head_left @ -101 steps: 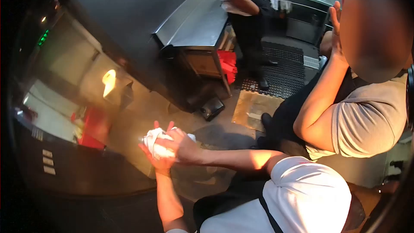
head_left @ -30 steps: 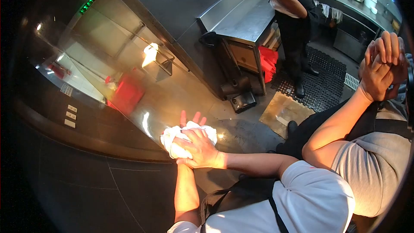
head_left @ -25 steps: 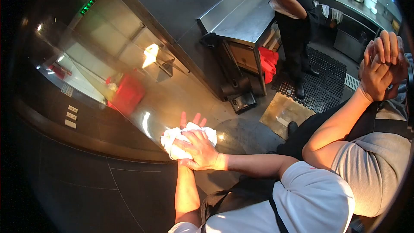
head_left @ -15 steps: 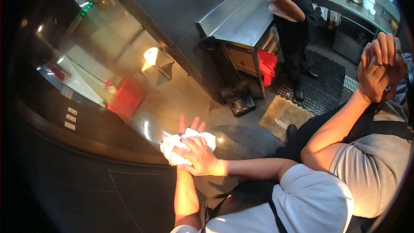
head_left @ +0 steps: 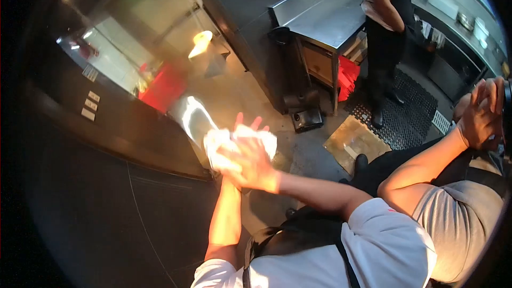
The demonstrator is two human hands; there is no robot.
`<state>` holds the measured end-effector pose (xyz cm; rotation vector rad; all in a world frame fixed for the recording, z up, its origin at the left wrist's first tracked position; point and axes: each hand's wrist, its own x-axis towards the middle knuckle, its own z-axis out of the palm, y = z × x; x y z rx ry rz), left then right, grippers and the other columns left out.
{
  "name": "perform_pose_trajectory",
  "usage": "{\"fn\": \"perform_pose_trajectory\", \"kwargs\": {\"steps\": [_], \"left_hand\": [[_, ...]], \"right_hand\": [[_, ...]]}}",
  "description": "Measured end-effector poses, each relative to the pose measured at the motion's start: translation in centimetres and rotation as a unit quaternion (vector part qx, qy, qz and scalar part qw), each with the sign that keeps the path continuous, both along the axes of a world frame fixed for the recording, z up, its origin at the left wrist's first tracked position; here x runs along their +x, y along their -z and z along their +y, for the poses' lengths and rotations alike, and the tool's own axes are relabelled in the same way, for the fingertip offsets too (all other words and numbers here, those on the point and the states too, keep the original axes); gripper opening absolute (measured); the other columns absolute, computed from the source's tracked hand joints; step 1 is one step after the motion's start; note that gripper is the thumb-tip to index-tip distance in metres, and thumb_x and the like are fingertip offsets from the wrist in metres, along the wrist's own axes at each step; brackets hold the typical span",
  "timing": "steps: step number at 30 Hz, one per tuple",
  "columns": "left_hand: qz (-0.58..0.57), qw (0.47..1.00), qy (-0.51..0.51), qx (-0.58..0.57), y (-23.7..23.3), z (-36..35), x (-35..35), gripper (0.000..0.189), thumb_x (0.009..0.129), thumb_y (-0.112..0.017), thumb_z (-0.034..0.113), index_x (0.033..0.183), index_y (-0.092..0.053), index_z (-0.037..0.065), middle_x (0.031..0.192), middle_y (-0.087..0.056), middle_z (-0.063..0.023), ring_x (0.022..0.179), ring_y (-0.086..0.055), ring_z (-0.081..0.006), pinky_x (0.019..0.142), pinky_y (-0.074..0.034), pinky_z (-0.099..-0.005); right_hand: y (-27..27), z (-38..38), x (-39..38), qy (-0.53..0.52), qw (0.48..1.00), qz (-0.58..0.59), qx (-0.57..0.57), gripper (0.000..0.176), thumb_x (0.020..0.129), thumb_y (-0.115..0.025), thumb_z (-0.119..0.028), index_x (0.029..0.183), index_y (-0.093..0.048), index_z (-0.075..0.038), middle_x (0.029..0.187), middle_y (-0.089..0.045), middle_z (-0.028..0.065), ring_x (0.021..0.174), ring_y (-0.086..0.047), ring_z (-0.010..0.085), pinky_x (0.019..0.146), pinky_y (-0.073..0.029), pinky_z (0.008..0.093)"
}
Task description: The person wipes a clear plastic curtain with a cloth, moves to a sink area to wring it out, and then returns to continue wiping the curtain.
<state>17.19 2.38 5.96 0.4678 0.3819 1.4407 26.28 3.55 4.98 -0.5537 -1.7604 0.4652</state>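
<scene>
A bright white, folded cloth [head_left: 218,152] is pressed between my two hands, washed out by strong light. My left hand [head_left: 248,121] lies beneath it, palm up, and its fingertips stick out past the far edge. Across the top of the cloth rests my right hand [head_left: 250,162], fingers stretched over it and somewhat blurred. The left palm is hidden by the cloth and the right hand.
A co-worker's clasped hands [head_left: 480,112] are close on my right. Another person in a black apron [head_left: 389,37] stands by a steel table [head_left: 325,18]. A black perforated mat [head_left: 410,106] and brown cardboard [head_left: 354,141] cover part of the floor. A dark wall [head_left: 106,181] runs along my left.
My hands and the cloth have shifted slightly up and right in view. The background has also moved as the head turned. The cloth stays between both hands.
</scene>
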Motion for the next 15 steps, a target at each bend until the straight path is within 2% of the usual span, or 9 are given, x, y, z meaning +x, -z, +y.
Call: {"fn": "perform_pose_trajectory", "kwargs": {"steps": [5, 6, 8, 9, 10, 11, 12, 13, 15], "left_hand": [[0.141, 0.985, 0.044, 0.088, -0.1, -0.2, -2.0, 0.105, 0.078, -0.038, 0.091, 0.156, -0.03, 0.02, 0.159, -0.028, -0.0214, 0.143, -0.03, -0.0456, 0.114, -0.029, -0.0603], [0.149, 0.981, -0.127, 0.002, 0.4, -0.3, -1.6, 0.106, 0.075, -0.038, 0.093, 0.153, -0.035, 0.02, 0.157, -0.032, -0.0222, 0.143, -0.032, -0.0437, 0.113, -0.025, -0.0672], [-0.045, 0.989, 0.114, 0.089, 2.6, -0.8, -4.8, 0.113, 0.073, -0.036, 0.095, 0.157, -0.027, 0.021, 0.159, -0.028, -0.0225, 0.143, -0.031, -0.0444, 0.113, -0.027, -0.0651], [-0.024, 0.988, 0.126, 0.081, 1.5, -1.4, -4.8, 0.114, 0.072, -0.036, 0.096, 0.157, -0.026, 0.022, 0.158, -0.029, -0.0231, 0.142, -0.031, -0.0457, 0.112, -0.027, -0.0661], [-0.004, 0.988, 0.14, 0.071, -0.4, -2.2, -4.3, 0.115, 0.07, -0.037, 0.097, 0.158, -0.025, 0.022, 0.158, -0.029, -0.0238, 0.142, -0.031, -0.047, 0.111, -0.027, -0.067], [0.014, 0.986, 0.156, 0.061, -1.5, -2.7, -4.2, 0.116, 0.069, -0.038, 0.097, 0.158, -0.025, 0.023, 0.157, -0.03, -0.0244, 0.142, -0.03, -0.0482, 0.11, -0.027, -0.068], [0.011, 0.986, 0.153, 0.06, -1.5, -2.9, -5.0, 0.118, 0.068, -0.04, 0.097, 0.158, -0.024, 0.023, 0.158, -0.029, -0.0253, 0.142, -0.03, -0.0498, 0.11, -0.027, -0.0686], [0.006, 0.987, 0.149, 0.061, -1.4, -3.2, -5.9, 0.119, 0.067, -0.041, 0.098, 0.158, -0.024, 0.024, 0.158, -0.028, -0.0263, 0.142, -0.029, -0.0514, 0.109, -0.027, -0.0692], [-0.056, 0.979, 0.177, 0.089, -1.0, -3.0, -6.6, 0.121, 0.066, -0.045, 0.096, 0.159, -0.023, 0.023, 0.158, -0.025, -0.0294, 0.14, -0.028, -0.0549, 0.108, -0.026, -0.0714]], "right_hand": [[3.7, 1.2, 1.2, 0.071, 0.99, -0.089, 0.08, 0.046, 0.075, -0.072, -0.033, 0.117, -0.069, -0.016, 0.113, -0.063, 0.0119, 0.11, -0.058, 0.0338, 0.087, -0.042, 0.0506], [3.2, 3.2, 0.9, 0.127, 0.982, -0.058, 0.13, 0.045, 0.075, -0.073, -0.033, 0.115, -0.069, -0.013, 0.109, -0.064, 0.0113, 0.102, -0.061, 0.0336, 0.084, -0.044, 0.0486], [-0.6, 8.2, 1.9, -0.104, 0.988, 0.024, -0.112, 0.028, 0.083, -0.071, -0.023, 0.105, -0.065, -0.007, 0.101, -0.065, 0.0119, 0.086, -0.065, 0.0278, 0.07, -0.051, 0.0411], [-0.6, 8.8, 0.3, 0.005, 0.952, 0.217, -0.214, 0.024, 0.09, -0.065, -0.02, 0.109, -0.063, -0.006, 0.097, -0.066, 0.0092, 0.085, -0.066, 0.0228, 0.07, -0.053, 0.0392], [-0.2, 11.8, 0.9, -0.082, 0.928, 0.202, -0.301, 0.03, 0.098, -0.055, -0.026, 0.12, -0.062, -0.006, 0.1, -0.067, 0.0082, 0.088, -0.066, 0.0211, 0.075, -0.053, 0.0381], [-0.8, 15.3, 1.2, -0.175, 0.843, 0.271, -0.431, 0.042, 0.104, -0.046, -0.039, 0.129, -0.06, -0.007, 0.107, -0.068, 0.01, 0.092, -0.066, 0.023, 0.081, -0.053, 0.0379], [-0.5, 17.9, 1.2, -0.416, 0.633, 0.349, -0.551, 0.054, 0.104, -0.04, -0.053, 0.132, -0.058, -0.009, 0.114, -0.067, 0.0106, 0.1, -0.066, 0.0246, 0.09, -0.053, 0.0398], [-1.2, 20.0, 0.3, -0.543, 0.568, 0.356, -0.507, 0.062, 0.101, -0.039, -0.059, 0.14, -0.052, -0.013, 0.129, -0.062, 0.0108, 0.119, -0.06, 0.0291, 0.104, -0.046, 0.0469], [-6.5, 21.4, -2.1, -0.543, 0.573, 0.355, -0.502, 0.063, 0.101, -0.039, -0.058, 0.142, -0.05, -0.012, 0.136, -0.06, 0.0092, 0.123, -0.058, 0.0274, 0.107, -0.044, 0.0455]]}}
